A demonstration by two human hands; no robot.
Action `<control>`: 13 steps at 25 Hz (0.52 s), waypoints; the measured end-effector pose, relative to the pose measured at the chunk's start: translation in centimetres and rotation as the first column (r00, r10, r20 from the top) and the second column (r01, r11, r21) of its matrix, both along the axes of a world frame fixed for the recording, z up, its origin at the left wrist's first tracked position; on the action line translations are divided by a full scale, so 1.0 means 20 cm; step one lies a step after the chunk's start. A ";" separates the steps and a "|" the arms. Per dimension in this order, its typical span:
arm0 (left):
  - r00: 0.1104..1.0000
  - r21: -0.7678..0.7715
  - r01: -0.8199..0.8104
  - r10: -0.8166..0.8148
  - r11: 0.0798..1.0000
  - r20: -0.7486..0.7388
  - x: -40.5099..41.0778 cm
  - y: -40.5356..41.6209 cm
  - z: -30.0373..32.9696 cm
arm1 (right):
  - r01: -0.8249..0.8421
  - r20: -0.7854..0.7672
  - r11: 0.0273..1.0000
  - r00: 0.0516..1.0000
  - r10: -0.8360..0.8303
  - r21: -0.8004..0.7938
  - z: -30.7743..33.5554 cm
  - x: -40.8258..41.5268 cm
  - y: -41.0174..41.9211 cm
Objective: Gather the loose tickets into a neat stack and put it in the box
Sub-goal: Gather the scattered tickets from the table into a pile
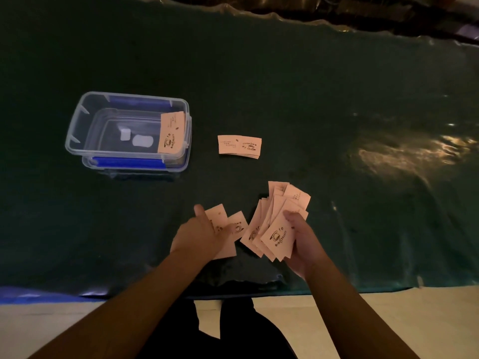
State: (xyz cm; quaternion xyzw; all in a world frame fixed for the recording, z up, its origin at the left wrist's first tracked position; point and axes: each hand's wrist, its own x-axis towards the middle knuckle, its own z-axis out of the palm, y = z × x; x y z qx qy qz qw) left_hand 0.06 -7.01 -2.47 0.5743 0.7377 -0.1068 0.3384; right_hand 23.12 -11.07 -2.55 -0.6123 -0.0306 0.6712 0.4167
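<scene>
Pale pink coffee tickets lie on a dark green table cover. My right hand (302, 235) grips a fanned bunch of tickets (276, 221) near the front edge. My left hand (201, 233) rests on a few loose tickets (234, 225) just left of that bunch, fingers closed over them. A small neat stack of tickets (239, 146) lies further back in the middle. The clear plastic box (77, 120) stands at the left, with a stack of tickets (171, 132) leaning against its right inner wall.
The box sits on its clear lid with blue clips (129, 161). Two small white pieces (141, 139) lie on the box floor. The green cover (337, 99) is wrinkled and shiny at the right. Its front edge hangs near my legs.
</scene>
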 end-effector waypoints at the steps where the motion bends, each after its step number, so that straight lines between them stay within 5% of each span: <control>1: 0.998 0.060 0.057 -0.055 0.997 -0.034 -0.02 0.00 0.01 | 0.001 0.002 1.000 1.000 -0.001 0.006 0.00 0.00 0.00; 4: 0.909 0.241 0.411 -0.376 0.879 -0.177 -0.04 0.04 0.02 | 0.018 0.011 1.000 1.000 -0.018 0.022 0.00 0.03 0.00; 6: 0.808 0.225 0.589 -0.558 0.776 -0.192 0.02 0.08 0.02 | 0.028 0.009 0.999 1.000 -0.029 0.023 -0.01 0.04 0.00; 13: 0.580 0.165 0.815 -0.781 0.556 -0.232 0.20 0.19 0.00 | 0.019 0.009 0.998 1.000 -0.019 0.055 0.02 0.08 0.00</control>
